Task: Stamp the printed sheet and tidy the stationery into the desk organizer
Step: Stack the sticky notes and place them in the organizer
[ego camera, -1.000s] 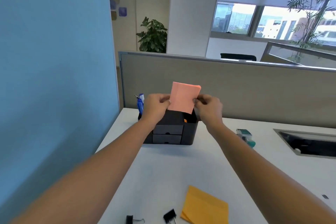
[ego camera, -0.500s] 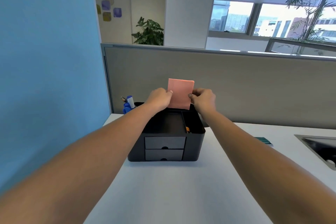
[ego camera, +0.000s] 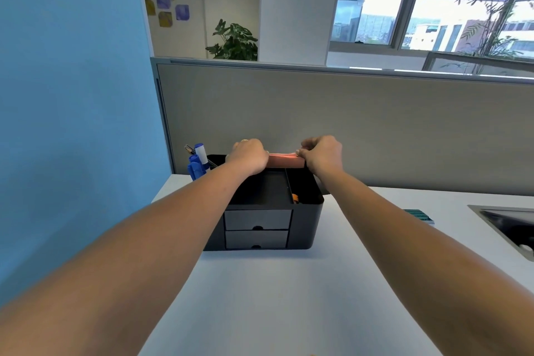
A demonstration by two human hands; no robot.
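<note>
Both hands meet over the back edge of the black desk organizer, holding the pink note pad between them. The left hand is curled round the pad's left end, its fingertips hidden behind the knuckles. The right hand pinches the right top corner between thumb and bent fingers. Only a narrow upper strip of the pad shows, standing on edge at the organizer's rear; how deep it sits cannot be told. Below the wrists lie the organizer's open top tray, a small orange item in the narrow slot under the right wrist, and two grey drawers, both closed. Just left of the left hand, blue markers stand in a rear holder. The white desk spreads toward the viewer beneath both forearms. Well to the right of the right hand lie a teal object and a dark recessed opening. Directly beyond the hands rises a grey partition, and a blue wall stands to the left. Above the partition are a potted plant, coloured wall stickers, a white pillar and windows under a lowered blind.
</note>
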